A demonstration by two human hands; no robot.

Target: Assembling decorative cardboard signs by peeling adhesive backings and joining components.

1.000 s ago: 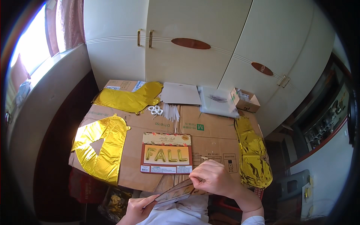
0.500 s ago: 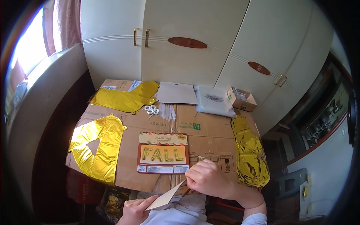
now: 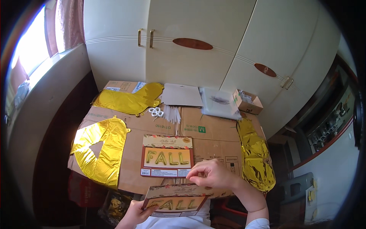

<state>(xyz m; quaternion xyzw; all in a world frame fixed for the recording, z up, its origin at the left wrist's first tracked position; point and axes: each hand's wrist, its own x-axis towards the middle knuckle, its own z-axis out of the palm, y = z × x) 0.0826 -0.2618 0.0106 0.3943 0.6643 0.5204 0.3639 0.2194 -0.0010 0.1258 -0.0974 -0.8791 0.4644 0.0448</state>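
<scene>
My left hand [image 3: 138, 213] is closed on the left edge of a printed packaging card [image 3: 175, 201], thumb on its front. The card is tilted above my lap and shows gold letter balloons on an orange panel. Just above its upper right corner is my right hand [image 3: 214, 174], with thumb and index finger curled into a pinch. Whatever is between those fingers, if anything, cannot be made out. A matching card [image 3: 167, 157] lies face up on the cardboard-covered table [image 3: 152, 129], just beyond the held one.
Gold foil balloons lie at the left [image 3: 110, 160], back left [image 3: 129, 100] and right [image 3: 254, 156]. Along the back are white ribbon rolls [image 3: 155, 111], clear straws [image 3: 172, 113], a grey card [image 3: 182, 94], plastic bags [image 3: 218, 101] and a small box [image 3: 248, 102]. Cabinets [image 3: 190, 23] stand behind.
The held card has turned from nearly edge-on to showing its printed front. My right hand has come off its corner and sits slightly above it. The view has shifted slightly.
</scene>
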